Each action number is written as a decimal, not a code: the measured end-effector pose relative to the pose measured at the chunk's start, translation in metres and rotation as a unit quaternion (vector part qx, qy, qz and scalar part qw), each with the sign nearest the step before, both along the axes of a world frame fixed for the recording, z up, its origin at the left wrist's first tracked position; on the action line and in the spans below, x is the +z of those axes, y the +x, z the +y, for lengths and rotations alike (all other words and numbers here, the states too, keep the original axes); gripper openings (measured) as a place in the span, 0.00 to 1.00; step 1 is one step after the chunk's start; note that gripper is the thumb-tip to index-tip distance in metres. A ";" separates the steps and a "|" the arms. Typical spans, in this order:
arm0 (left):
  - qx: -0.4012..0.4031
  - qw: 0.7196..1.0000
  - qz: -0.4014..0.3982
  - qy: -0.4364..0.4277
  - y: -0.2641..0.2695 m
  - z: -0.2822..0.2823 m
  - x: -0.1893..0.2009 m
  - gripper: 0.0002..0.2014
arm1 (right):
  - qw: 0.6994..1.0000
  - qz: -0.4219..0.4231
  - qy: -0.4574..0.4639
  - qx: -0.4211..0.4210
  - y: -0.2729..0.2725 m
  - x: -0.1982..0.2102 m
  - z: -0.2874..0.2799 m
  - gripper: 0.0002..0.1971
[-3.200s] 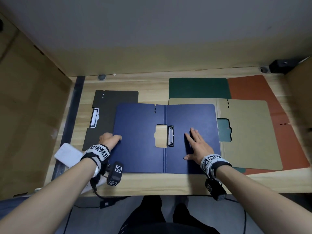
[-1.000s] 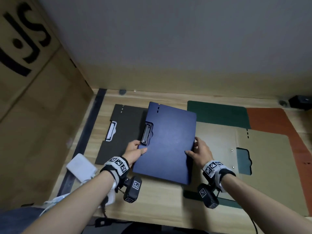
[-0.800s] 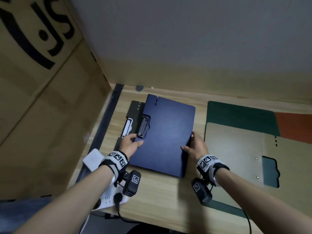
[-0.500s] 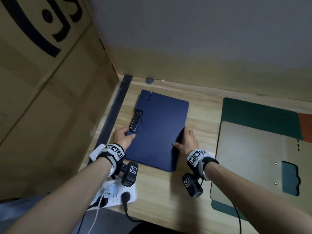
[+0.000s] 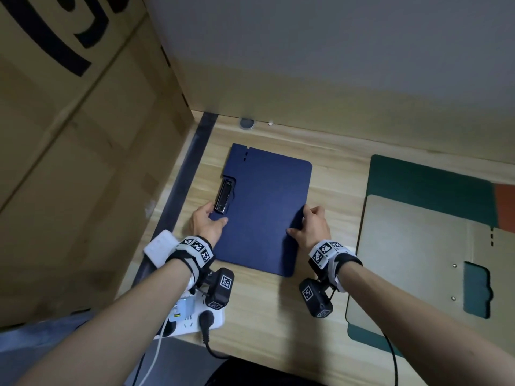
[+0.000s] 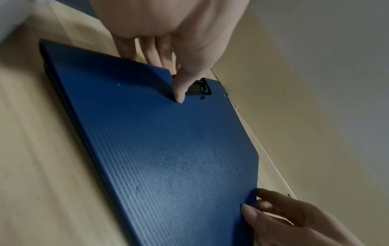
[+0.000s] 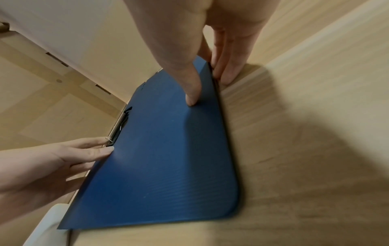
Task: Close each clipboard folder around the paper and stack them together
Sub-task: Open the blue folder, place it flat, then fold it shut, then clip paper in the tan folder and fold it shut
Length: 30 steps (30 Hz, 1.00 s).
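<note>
A closed blue clipboard folder [image 5: 264,213] lies flat on the wooden desk [image 5: 334,190] at the left, its black clip [image 5: 224,196] at the left edge. My left hand [image 5: 214,218] pinches that edge just below the clip, thumb [image 6: 181,94] on the cover and fingers at the rim. My right hand [image 5: 301,221] pinches the right edge, thumb [image 7: 191,98] on top and fingers along the side. The black folder from the earlier frames is out of sight. An open tan folder [image 5: 418,260] lies to the right over a green one [image 5: 426,185].
A cardboard wall [image 5: 83,162] stands close on the left, and the back wall [image 5: 334,107] runs behind the desk. A white power strip [image 5: 192,319] with a black plug and a white block [image 5: 160,247] sit by my left wrist. An orange folder [image 5: 505,207] shows at the far right.
The blue folder was shut, then carried left by both hands and laid squarely over the black folder, which it now covers. My head has turned left with it.
</note>
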<state>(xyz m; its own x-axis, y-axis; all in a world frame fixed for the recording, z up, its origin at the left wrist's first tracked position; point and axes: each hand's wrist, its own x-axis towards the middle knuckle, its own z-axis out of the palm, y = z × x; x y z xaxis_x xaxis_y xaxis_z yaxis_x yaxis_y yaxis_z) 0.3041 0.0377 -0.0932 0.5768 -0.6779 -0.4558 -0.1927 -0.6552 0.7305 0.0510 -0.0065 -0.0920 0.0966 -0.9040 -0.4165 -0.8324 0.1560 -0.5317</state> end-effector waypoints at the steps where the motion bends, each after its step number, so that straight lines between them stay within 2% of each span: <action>1: -0.007 1.000 -0.010 0.002 -0.001 0.000 -0.001 0.35 | 1.000 0.001 -0.001 -0.002 -0.001 0.000 0.001 0.28; 10: -0.058 0.996 -0.049 0.040 -0.020 -0.004 0.021 0.34 | 0.999 0.001 0.031 0.033 -0.026 0.010 0.006 0.28; 12: -0.050 0.996 -0.068 0.022 -0.030 -0.011 0.034 0.37 | 1.000 -0.009 0.015 0.025 -0.043 0.016 0.002 0.28; 14: -0.056 0.995 -0.082 -0.017 -0.047 -0.017 0.045 0.35 | 1.000 -0.009 -0.015 -0.001 -0.067 0.022 0.004 0.31; 16: -0.081 0.994 -0.048 -0.061 -0.070 -0.019 0.053 0.29 | 0.999 -0.001 -0.032 -0.022 -0.094 0.031 0.012 0.32; 18: -0.118 0.991 0.017 -0.067 -0.096 -0.021 0.057 0.24 | 0.999 0.009 -0.037 -0.039 -0.123 0.039 0.026 0.32; 21: -0.184 0.979 0.088 -0.024 -0.140 -0.020 0.059 0.21 | 0.996 0.028 -0.032 -0.075 -0.167 0.049 0.052 0.32; 24: -0.260 0.959 0.106 0.039 -0.186 -0.010 0.053 0.18 | 0.993 0.052 -0.027 -0.107 -0.213 0.053 0.081 0.32; 26: -0.293 0.945 0.112 0.092 -0.216 -0.002 0.046 0.21 | 0.989 0.072 -0.023 -0.127 -0.241 0.054 0.101 0.33; 28: -0.319 0.930 0.111 0.148 -0.242 0.008 0.040 0.23 | 0.987 0.088 -0.002 -0.136 -0.266 0.051 0.122 0.36; 30: -0.330 0.920 0.116 0.178 -0.265 0.021 0.033 0.22 | 0.987 0.095 0.024 -0.130 -0.288 0.046 0.143 0.43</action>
<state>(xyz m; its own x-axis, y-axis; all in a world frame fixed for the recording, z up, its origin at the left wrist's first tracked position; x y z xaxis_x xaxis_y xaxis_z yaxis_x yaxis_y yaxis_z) 0.0395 0.0585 -0.0603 -0.0467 -0.6290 -0.7760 -0.5007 -0.6575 0.5631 -0.2371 0.1362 -0.0461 -0.2206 -0.8662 -0.4484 -0.8446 0.3996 -0.3563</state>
